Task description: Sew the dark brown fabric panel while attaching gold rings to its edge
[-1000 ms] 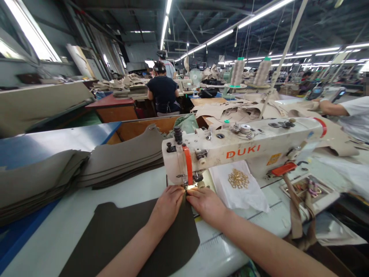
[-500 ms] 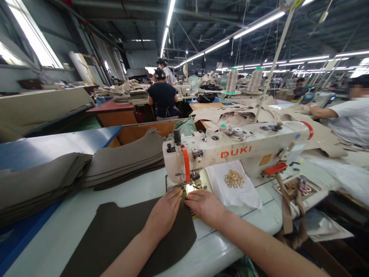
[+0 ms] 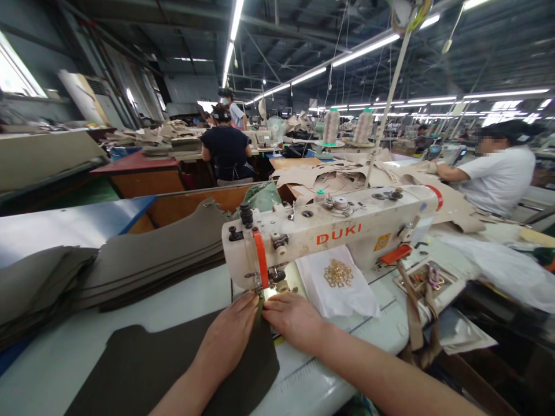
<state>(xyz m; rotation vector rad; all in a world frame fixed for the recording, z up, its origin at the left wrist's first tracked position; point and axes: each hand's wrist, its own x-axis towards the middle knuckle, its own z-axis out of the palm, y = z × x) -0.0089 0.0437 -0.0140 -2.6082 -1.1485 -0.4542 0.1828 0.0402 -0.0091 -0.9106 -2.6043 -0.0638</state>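
Note:
A dark olive-brown fabric panel (image 3: pixel 173 352) lies on the sewing machine bed, its narrow upper end under the needle area. My left hand (image 3: pixel 229 332) rests flat on the panel, fingers stretched close together toward the presser foot. My right hand (image 3: pixel 295 320) is at the panel's right edge just by the foot, fingers closed on that edge; its thumb is hidden. Both sets of fingertips are very near the needle area of the white DUKI sewing machine (image 3: pixel 338 228), where a small lamp glows. The needle itself is hard to make out.
Stacked grey-brown panels (image 3: pixel 151 257) lie at left. A white cloth (image 3: pixel 359 297) bears a heap of gold metal rings (image 3: pixel 339 273). Right of it are a small parts tray (image 3: pixel 451 283) and hanging tan straps (image 3: pixel 414 323). A co-worker in white (image 3: pixel 498 179) sits at right; others work behind.
The view has turned slightly right, so the scene sits further left. Both hands keep their places beside the presser foot, and the panel looks little changed.

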